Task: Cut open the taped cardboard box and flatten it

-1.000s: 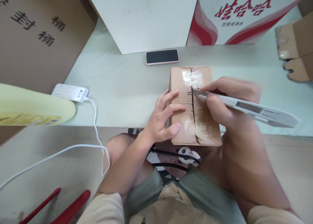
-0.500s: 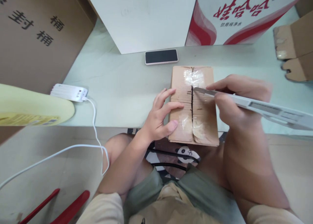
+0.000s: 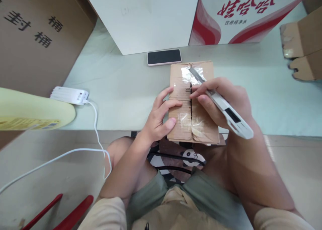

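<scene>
A small brown cardboard box [image 3: 179,129] lies at the table's front edge, its flaps meeting at a dark central slit with clear tape at both ends. My left hand [image 3: 161,117] rests on the left side of the box, fingers spread and fingertips touching the top. In my right hand [image 3: 226,96] is a white utility knife [image 3: 221,104], gripped between thumb and fingers. Its grey blade points up and left over the taped far end of the box; whether it touches the tape I cannot tell. My right fingers are beside the slit.
Behind the box lies a phone [image 3: 164,57], in front of a large white carton [image 3: 151,18] with red print. At left are a power bank [image 3: 69,95] with a white cable, a yellow bottle [image 3: 32,106] and a big brown carton [image 3: 50,62]. Cut cardboard [image 3: 308,39] is at right.
My right hand has moved left and turned the knife steeper; the blade has gone from the slit to the far taped end. The box appears slightly farther left and up, my left hand with it.
</scene>
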A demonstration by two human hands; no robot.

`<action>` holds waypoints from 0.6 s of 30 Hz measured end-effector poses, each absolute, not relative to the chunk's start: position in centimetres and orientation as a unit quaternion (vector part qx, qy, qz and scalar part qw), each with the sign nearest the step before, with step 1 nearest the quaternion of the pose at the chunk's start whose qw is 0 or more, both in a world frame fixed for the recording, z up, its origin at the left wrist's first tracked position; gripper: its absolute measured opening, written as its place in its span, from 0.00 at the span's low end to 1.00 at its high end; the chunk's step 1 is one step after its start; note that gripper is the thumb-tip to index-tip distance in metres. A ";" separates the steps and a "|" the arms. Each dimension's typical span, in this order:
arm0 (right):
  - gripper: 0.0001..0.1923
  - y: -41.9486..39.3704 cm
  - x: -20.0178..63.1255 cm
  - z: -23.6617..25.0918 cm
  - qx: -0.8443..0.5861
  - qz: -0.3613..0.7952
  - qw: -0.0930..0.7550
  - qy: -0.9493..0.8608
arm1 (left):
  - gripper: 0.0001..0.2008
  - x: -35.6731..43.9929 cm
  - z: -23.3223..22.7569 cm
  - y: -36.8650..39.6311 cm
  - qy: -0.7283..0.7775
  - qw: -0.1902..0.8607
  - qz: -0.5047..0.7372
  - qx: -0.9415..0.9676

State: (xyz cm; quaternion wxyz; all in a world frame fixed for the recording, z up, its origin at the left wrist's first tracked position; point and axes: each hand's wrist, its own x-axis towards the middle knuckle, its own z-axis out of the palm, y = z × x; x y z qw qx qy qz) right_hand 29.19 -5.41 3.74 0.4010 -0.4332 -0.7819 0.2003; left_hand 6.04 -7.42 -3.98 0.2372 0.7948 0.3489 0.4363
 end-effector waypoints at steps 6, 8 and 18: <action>0.02 -4.8 29.7 3.3 -0.402 0.183 0.339 -0.831 | 0.24 6.3 -4.2 -7.4 0.341 0.240 0.430 0.800; 0.04 -4.7 29.8 3.4 -0.396 0.192 0.322 -0.838 | 0.24 6.4 -4.2 -7.4 0.343 0.242 0.430 0.800; 0.08 -4.6 29.7 2.9 -0.362 0.170 0.369 -0.839 | 0.23 6.7 -4.0 -7.4 0.326 0.267 0.444 0.790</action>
